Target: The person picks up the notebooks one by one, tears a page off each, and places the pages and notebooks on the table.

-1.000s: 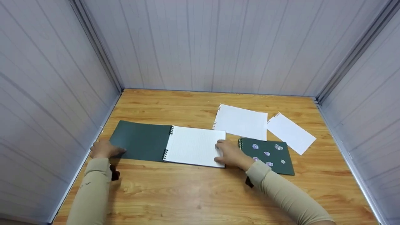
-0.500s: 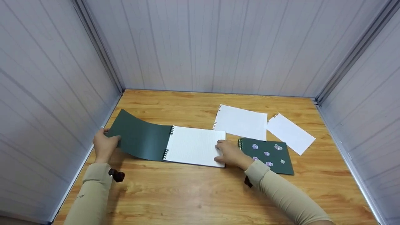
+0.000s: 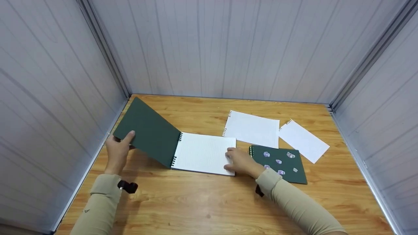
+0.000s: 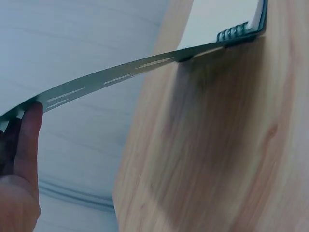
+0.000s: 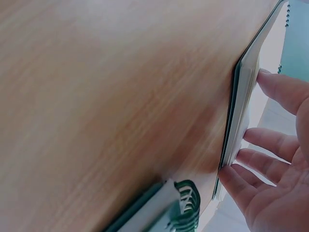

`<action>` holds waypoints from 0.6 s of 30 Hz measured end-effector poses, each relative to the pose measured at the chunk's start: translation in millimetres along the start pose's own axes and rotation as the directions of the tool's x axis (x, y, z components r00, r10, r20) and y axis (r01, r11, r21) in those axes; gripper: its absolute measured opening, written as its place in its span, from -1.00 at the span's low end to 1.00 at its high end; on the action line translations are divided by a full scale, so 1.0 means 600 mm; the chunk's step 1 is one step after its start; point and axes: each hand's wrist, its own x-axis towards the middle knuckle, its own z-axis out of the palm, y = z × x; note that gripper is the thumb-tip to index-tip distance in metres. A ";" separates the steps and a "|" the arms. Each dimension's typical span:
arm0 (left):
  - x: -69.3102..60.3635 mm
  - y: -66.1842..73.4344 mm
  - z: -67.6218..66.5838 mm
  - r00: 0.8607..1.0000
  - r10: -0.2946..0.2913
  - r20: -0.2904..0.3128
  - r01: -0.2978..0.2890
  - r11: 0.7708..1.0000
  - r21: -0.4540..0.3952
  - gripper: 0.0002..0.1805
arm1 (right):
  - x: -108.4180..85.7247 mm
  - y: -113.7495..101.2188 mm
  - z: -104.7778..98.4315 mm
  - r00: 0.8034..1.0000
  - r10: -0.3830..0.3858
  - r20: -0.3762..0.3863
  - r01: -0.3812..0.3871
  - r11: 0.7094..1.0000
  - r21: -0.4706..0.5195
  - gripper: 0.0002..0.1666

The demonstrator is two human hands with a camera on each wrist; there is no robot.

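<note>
A spiral notebook lies turned to a lined white page, its black coil at the page's left side. My left hand pinches the dark green cover near its outer lower corner, thumb on the inner face. The cover slants up off the table, and the left wrist view shows it bowed between the hand and the coil. At the page's right edge rests my right hand. In the right wrist view its extended fingers touch the notebook's edge, with the thumb on the page.
A smaller green spiral notebook with purplish stickers lies just right of my right hand, partly behind it. Two torn-out white sheets, a larger sheet and a narrower sheet, lie beyond it. Pale panel walls enclose the wooden table.
My left hand has taken hold of the cover, which lay flat, and raised it, moving up and slightly right. The right hand stays at the page's edge.
</note>
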 end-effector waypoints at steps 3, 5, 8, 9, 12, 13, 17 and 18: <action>-0.015 -0.013 0.023 0.993 -0.033 0.115 0.020 0.993 0.113 -0.42 | 0.000 0.001 0.001 1.000 -0.007 -0.002 0.007 1.000 -0.004 -0.28; -0.026 -0.026 0.037 0.974 -0.063 0.217 0.019 0.980 0.196 -0.32 | -0.001 0.000 0.001 1.000 -0.014 -0.007 0.013 1.000 -0.004 -0.29; -0.041 -0.045 0.056 0.934 -0.094 0.345 0.013 0.973 0.232 -0.27 | -0.002 -0.002 0.002 1.000 -0.021 -0.009 0.021 1.000 0.006 -0.28; -0.045 -0.050 0.062 0.923 -0.098 0.372 0.009 0.972 0.233 -0.28 | -0.002 -0.002 0.002 1.000 -0.022 -0.009 0.022 1.000 0.011 -0.27; -0.052 -0.060 0.078 0.909 -0.083 0.409 -0.016 0.973 0.232 -0.34 | -0.004 -0.003 0.002 1.000 -0.028 -0.009 0.028 0.999 0.024 -0.27; -0.053 -0.062 0.083 0.906 -0.069 0.417 -0.036 0.971 0.237 -0.36 | -0.004 -0.002 0.002 0.999 -0.030 -0.011 0.030 0.999 0.023 -0.27; -0.059 -0.067 0.108 0.896 0.018 0.444 -0.160 0.945 0.285 -0.43 | -0.004 0.002 -0.001 1.000 -0.024 -0.016 0.025 0.999 0.041 -0.32; -0.061 -0.068 0.114 0.893 0.037 0.449 -0.188 0.936 0.297 -0.45 | -0.004 0.004 -0.002 1.000 -0.019 -0.020 0.020 0.998 0.061 -0.35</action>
